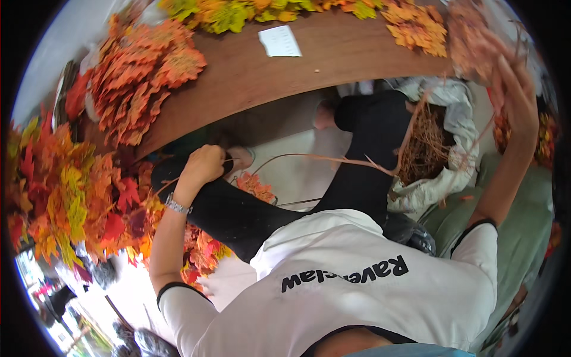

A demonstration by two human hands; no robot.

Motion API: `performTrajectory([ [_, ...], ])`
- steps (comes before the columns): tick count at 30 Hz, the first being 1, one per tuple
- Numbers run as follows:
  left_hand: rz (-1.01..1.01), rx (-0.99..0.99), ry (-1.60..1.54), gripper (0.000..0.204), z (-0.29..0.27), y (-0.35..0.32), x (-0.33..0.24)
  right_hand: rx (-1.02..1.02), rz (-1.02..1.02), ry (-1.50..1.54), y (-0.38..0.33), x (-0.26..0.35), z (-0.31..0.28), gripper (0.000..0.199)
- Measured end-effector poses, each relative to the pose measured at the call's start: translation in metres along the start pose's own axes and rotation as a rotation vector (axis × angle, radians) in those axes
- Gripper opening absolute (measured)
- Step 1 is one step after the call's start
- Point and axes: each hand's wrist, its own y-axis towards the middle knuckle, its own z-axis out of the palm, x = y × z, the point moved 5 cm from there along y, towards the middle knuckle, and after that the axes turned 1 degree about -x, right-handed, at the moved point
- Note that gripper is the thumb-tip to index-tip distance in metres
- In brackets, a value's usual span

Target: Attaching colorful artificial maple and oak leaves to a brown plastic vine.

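Observation:
My left hand is closed around a thin brown vine stem above my left thigh. The stem arches across my lap to the right, where it meets more brown twigs. My right hand is raised at the far right, beside the table's end and a blurred stack of orange leaves. Motion smears its fingers, so whether they grip anything is unclear. Below it, a pale sack with a rolled-down rim holds a tangle of brown twigs.
A curved brown table spans the far side, bearing stacked orange-red leaves, yellow leaves, orange leaves and white paper. Autumn leaf garlands hang at left. A green padded surface is at right.

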Motion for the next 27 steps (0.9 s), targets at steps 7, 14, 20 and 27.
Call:
performTrajectory([
  [7, 0.057, -0.153, -0.124, 0.012, -0.005, 0.024, -0.008, 0.149, 0.089, -0.355, 0.013, -0.039, -0.036, 0.026],
  [14, 0.123, -0.149, -0.207, 0.014, -0.008, 0.026, -0.013, 0.428, 0.027, -0.092, 0.0, -0.043, 0.056, 0.027],
  [20, 0.175, -0.14, -0.098, 0.016, 0.001, 0.023, -0.013, 0.586, 0.27, 0.101, 0.005, -0.044, 0.081, 0.025],
  [27, 0.415, -0.411, -0.446, 0.036, -0.025, 0.024, -0.064, 0.51, 0.253, 0.267, 0.007, -0.047, 0.135, 0.02],
])
